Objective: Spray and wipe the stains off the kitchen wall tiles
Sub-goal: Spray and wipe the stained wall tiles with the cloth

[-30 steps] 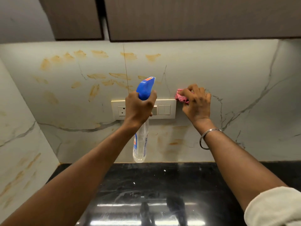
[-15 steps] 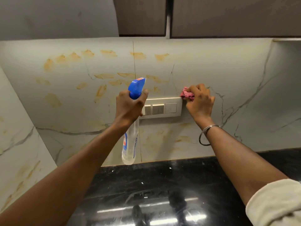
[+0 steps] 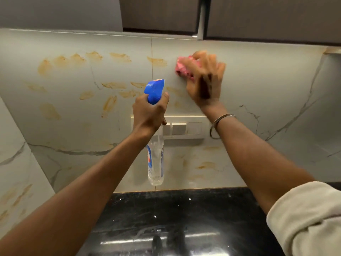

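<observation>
My left hand (image 3: 148,115) grips a clear spray bottle (image 3: 156,159) by its neck; the blue trigger head (image 3: 154,90) points at the wall. My right hand (image 3: 205,81), blurred by motion, presses a pink cloth (image 3: 182,68) flat against the pale marble-look wall tiles (image 3: 258,80), high up and right of the vertical tile joint. Orange-brown stains (image 3: 73,58) run in a row across the upper left of the tiles. More stains (image 3: 112,85) sit lower down, and fainter ones (image 3: 204,166) lie below the switch plate.
A cream switch plate (image 3: 186,127) is fixed to the wall behind my left wrist. Dark upper cabinets (image 3: 267,17) hang above. A glossy black countertop (image 3: 184,218) runs along the bottom. The stained side wall (image 3: 16,182) closes the left.
My right hand has lifted the pink cloth from beside the switch plate up to the stain row high on the wall. The left hand with the bottle has barely shifted.
</observation>
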